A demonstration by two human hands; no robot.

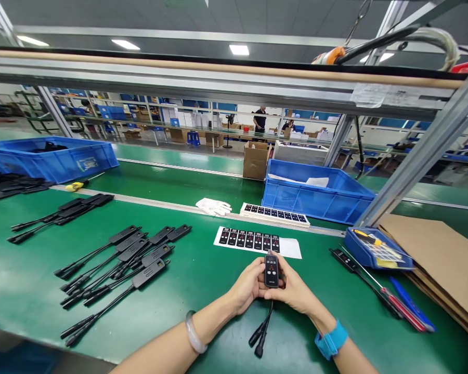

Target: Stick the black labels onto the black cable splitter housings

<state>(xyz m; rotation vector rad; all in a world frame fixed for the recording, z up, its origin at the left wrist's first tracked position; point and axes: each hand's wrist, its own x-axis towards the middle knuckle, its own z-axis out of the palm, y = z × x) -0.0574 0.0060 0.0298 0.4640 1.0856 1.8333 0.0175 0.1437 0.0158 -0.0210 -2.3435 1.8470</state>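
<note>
Between my two hands is a small black controller (272,272) with buttons on its face and two short cable ends hanging below it. My left hand (249,283) grips its left side, and my right hand (294,285) closes round its right side. Just beyond my fingers lies a white sheet of black labels (249,240), its right end bare. Several more black controllers with cables (130,252) lie face down in rows on the green table to the left. Another controller (345,259) rests face up at the right.
A blue bin (315,195) stands behind a stack of label sheets (275,214) and a white glove (213,206). At right are a small blue tray (378,249), a red screwdriver (403,309), a blue tool (413,304) and cardboard (432,259). Another blue bin (50,158) sits far left.
</note>
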